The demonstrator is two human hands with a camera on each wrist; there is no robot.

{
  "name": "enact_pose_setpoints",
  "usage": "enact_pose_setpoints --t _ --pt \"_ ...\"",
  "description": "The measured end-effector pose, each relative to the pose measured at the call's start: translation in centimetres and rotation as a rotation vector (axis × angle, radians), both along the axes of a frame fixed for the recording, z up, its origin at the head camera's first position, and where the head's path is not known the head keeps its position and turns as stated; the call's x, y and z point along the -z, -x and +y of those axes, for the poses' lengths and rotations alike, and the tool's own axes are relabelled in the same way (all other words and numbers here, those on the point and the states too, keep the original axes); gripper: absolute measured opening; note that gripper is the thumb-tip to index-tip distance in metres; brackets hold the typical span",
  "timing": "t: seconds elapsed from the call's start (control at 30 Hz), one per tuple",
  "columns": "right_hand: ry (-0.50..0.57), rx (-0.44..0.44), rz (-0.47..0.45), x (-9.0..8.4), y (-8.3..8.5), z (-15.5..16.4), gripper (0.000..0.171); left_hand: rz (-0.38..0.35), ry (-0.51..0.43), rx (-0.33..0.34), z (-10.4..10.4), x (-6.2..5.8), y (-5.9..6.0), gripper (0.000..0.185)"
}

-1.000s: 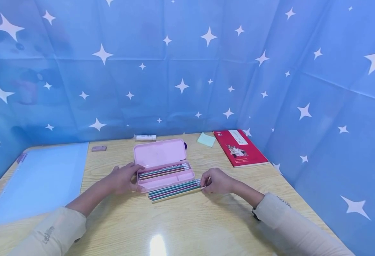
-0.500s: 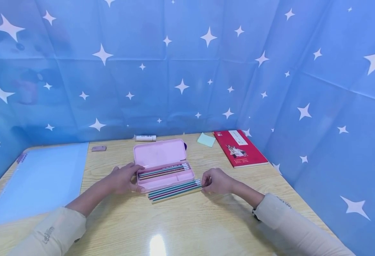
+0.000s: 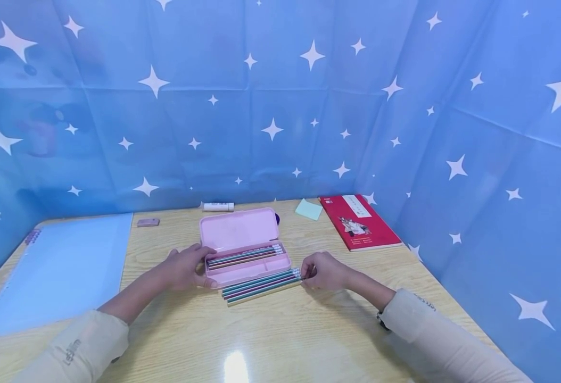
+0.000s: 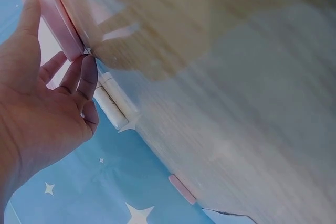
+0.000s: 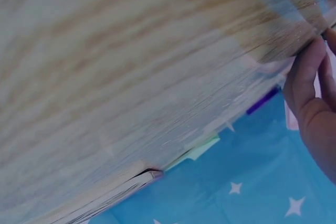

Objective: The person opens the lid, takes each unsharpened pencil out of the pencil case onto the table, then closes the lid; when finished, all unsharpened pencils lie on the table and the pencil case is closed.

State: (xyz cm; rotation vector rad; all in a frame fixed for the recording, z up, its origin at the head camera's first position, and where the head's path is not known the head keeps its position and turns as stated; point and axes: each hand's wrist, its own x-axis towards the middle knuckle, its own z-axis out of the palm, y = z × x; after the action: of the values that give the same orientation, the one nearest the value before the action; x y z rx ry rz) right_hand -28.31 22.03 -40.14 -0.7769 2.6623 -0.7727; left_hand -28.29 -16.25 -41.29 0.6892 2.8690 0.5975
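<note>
An open pink pencil case lies in the middle of the wooden table, with several pencils in its tray. My left hand grips the case's left end, thumb at the front and fingers on the rim; the left wrist view shows my left hand against the pink case edge. In front of the case lies a row of several coloured pencils. My right hand pinches their right, eraser ends. In the right wrist view only the edge of my right hand shows.
A red book and a green sticky pad lie at the back right. A white glue stick and a small eraser sit at the back. A light blue binder covers the left side. Blue starred cloth walls surround the table.
My right hand has shifted slightly at the pencil ends, and the row of pencils has nudged a little. The left hand and the case have stayed put.
</note>
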Motion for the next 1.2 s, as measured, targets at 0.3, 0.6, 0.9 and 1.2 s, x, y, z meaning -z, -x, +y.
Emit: enact_pose_setpoints --t 0.3,0.6,0.9,1.2 --pt "0.01 0.0 -0.011 -0.2 0.0 -0.2 0.012 -0.007 -0.001 -0.005 -0.1 -0.1 0.0 0.093" --pt "-0.007 0.006 -0.016 -0.3 0.2 -0.4 0.012 0.0 0.0 -0.001 -0.2 0.0 0.0 0.093" --pt "-0.15 0.09 0.056 -1.5 0.4 -1.5 0.014 -0.011 -0.003 -0.007 -0.2 0.2 0.1 0.094" --pt "-0.113 0.038 0.037 -2.3 1.6 -2.9 0.011 -0.013 -0.004 -0.008 -0.1 -0.1 -0.1 0.092"
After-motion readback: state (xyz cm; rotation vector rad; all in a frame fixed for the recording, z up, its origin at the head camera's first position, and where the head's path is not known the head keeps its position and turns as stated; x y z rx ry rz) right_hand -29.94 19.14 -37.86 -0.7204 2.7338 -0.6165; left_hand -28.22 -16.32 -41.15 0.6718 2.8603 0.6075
